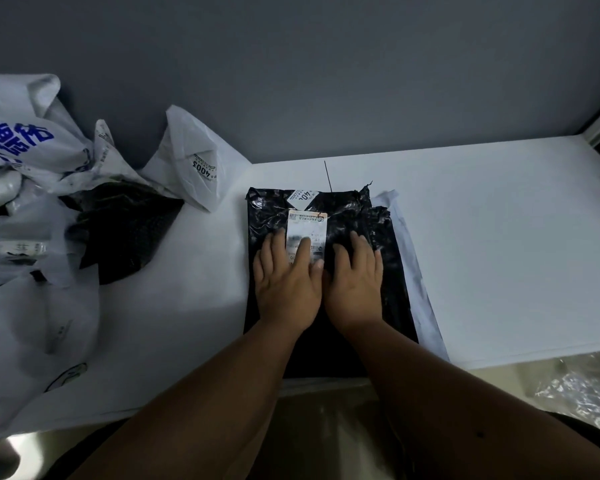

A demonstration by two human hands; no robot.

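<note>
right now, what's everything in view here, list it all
black plastic mailer bag: 1, black, flat mid-table under both hands
white shipping label: 1, white, on that bag
flat white plastic bag: 1, white, under the black bag's right side
crumpled white plastic bags: several, white with blue print, piled left
crumpled black plastic bag: 1, black, in that pile
white table: 1, white, bearing the bags
clear crinkled plastic: 1, clear, below table, lower right
grey wall: 1, grey, behind
left hand: 1, flat on label and bag
right hand: 1, flat on bag
</note>
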